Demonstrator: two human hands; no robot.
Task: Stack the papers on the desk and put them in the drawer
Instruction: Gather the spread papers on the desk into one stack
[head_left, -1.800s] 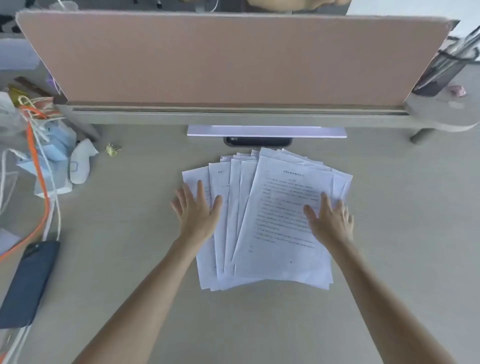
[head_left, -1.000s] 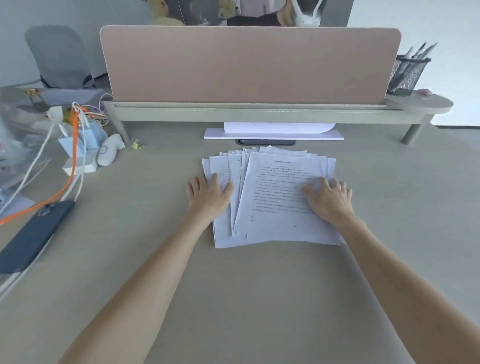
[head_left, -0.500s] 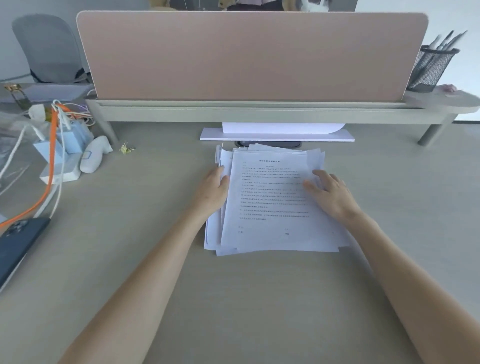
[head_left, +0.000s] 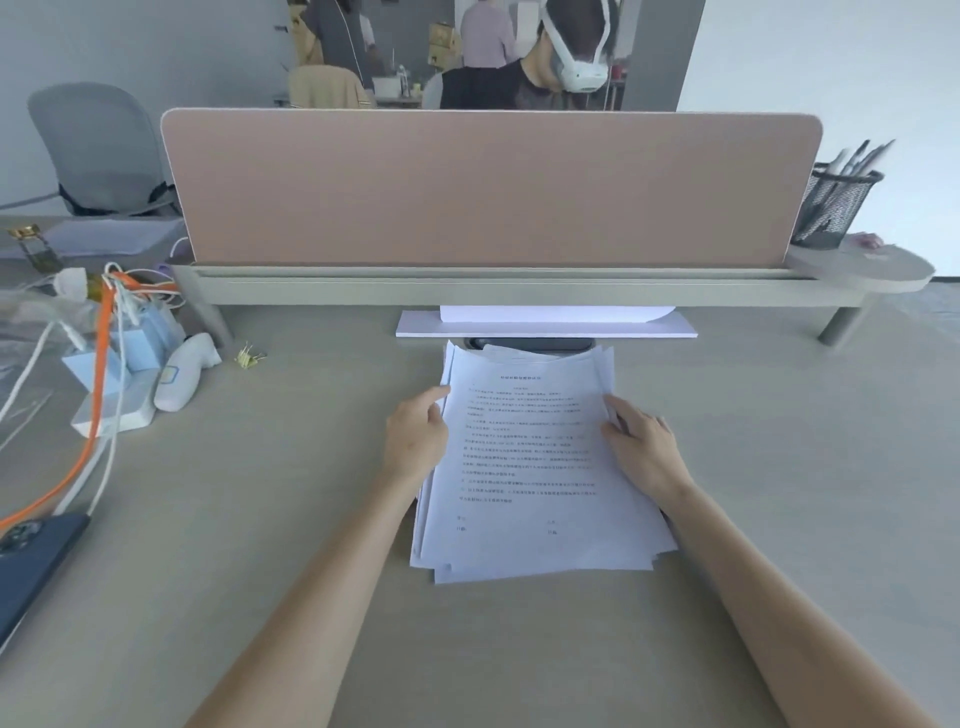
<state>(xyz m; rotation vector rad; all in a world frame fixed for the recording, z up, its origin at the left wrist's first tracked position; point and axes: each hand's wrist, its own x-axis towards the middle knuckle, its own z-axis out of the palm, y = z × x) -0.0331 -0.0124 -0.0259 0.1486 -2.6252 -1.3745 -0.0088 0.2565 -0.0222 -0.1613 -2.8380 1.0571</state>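
Flanking the loose pile of white printed paper sheets (head_left: 524, 467) on the pale bench (head_left: 260, 519), left hand (head_left: 415, 439) and right hand (head_left: 641, 447) press its long edges with unclenched fingers; thin, floppy, slippery, best pinched there.

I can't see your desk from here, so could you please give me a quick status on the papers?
Left hand and right hand pressing the sides of the papers. Stack nearly square, flat on desk. Nothing in the way.

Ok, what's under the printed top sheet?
More white sheets lie under the top sheet, their edges fanning out at its left, bottom and right. Their text is covered. The left hand and right hand press the pile's sides.
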